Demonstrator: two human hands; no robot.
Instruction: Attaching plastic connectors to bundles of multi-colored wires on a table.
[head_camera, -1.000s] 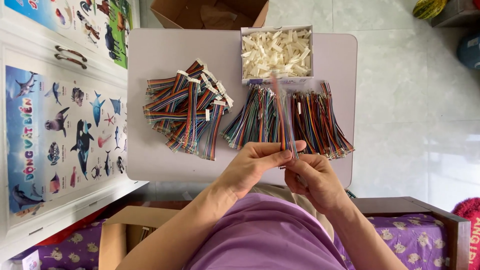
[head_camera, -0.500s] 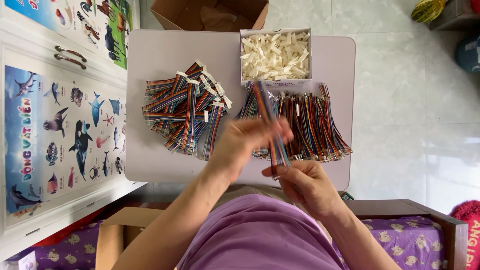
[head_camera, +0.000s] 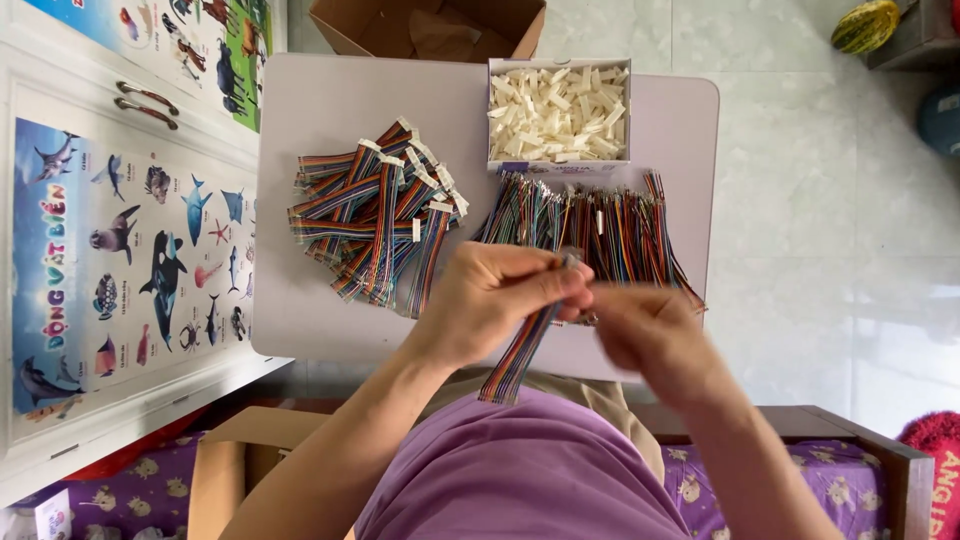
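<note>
- Pinching is done at one end of a rainbow ribbon cable (head_camera: 520, 352) by the left hand (head_camera: 495, 300), whose fingers are closed on it; the cable is held in the air above the near edge of the tabletop (head_camera: 330, 110), with its free end hanging down toward the purple shirt (head_camera: 520, 480).
- The same upper end is met by the right hand (head_camera: 650, 335); its fingertips appear closed near the cable's tip, but the exact grip is blurred and cannot be told for certain.
- Since only the very end is gripped, the cable could be let slip and dropped into the lap or off the tabletop edge.
- The fine wires at the tip could be bent or splayed if they are squeezed unevenly between the two hands.
- The loose cable bundle (head_camera: 600, 230) lies just beyond the hands and could be snagged or scattered by a stray knuckle.
- The finished cable pile (head_camera: 375, 215) lies near the left hand and could be mixed with unfinished ones.
- The box of white connectors (head_camera: 558, 110) stands at the far edge and could be tipped if it is reached for carelessly.
</note>
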